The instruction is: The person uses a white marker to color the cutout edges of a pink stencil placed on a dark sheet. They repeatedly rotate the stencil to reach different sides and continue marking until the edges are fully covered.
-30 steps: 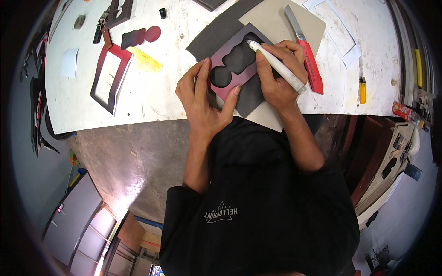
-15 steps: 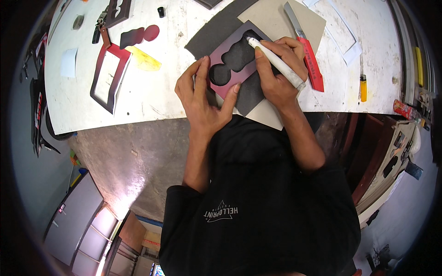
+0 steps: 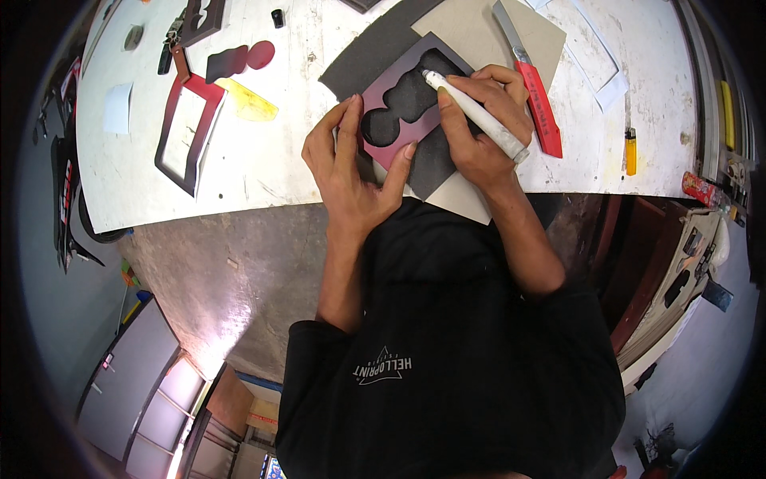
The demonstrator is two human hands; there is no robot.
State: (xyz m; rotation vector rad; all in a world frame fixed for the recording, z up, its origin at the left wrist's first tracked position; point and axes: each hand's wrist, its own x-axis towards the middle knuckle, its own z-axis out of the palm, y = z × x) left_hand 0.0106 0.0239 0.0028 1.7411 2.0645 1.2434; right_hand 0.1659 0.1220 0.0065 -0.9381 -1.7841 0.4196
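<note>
Purple-black panel (image 3: 426, 128) with a wavy cutout lay at twelve o'clock on the scuffed white table (image 3: 275, 176), over a dark sheet (image 3: 371, 57) and beige board (image 3: 491, 36). The left hand (image 3: 351, 180) had its thumb spread from its fingers, tips at the panel's edges; the right hand (image 3: 480, 156) pinched a white marker (image 3: 484, 121) between thumb and fingers. A red-handled knife (image 3: 537, 100) lay at one o'clock, a yellow lighter (image 3: 631, 155) at two, a red-black frame (image 3: 205, 88) at ten. Concrete floor (image 3: 211, 259) showed at nine.

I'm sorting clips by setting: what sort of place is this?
Probably a craft workshop, judging by the scuffed white worktable, the red-handled cutter and the cut-out purplish panel held by the left hand.
</note>
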